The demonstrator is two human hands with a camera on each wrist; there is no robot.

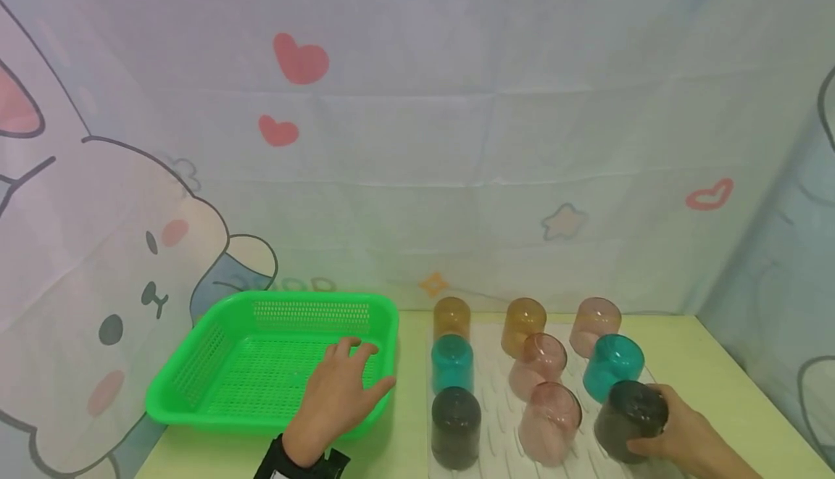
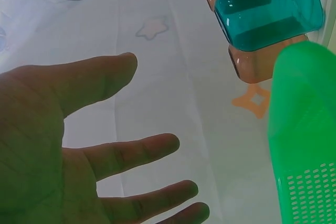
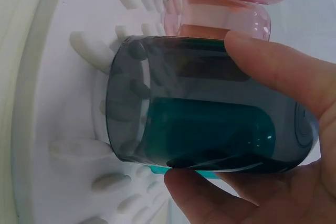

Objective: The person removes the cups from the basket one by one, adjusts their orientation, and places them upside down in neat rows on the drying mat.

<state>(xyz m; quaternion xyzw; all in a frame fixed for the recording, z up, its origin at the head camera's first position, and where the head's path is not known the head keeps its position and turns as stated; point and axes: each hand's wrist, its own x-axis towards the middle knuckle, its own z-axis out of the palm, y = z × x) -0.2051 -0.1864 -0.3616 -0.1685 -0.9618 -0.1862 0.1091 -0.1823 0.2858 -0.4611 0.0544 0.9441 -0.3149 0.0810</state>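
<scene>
The right hand (image 1: 685, 435) curls round a dark grey cup (image 1: 629, 421), thumb on one side and fingers beneath, holding it tilted just above the white pegged drying rack (image 1: 502, 406). A teal cup (image 1: 612, 365) stands right behind it, and pink cups (image 1: 550, 421) sit just to its left. The left hand (image 1: 339, 392) is spread flat, fingers straight and apart, resting over the near rim of the green basket (image 1: 215, 363); it holds nothing. A second grey cup (image 1: 455, 427) stands between the hands.
</scene>
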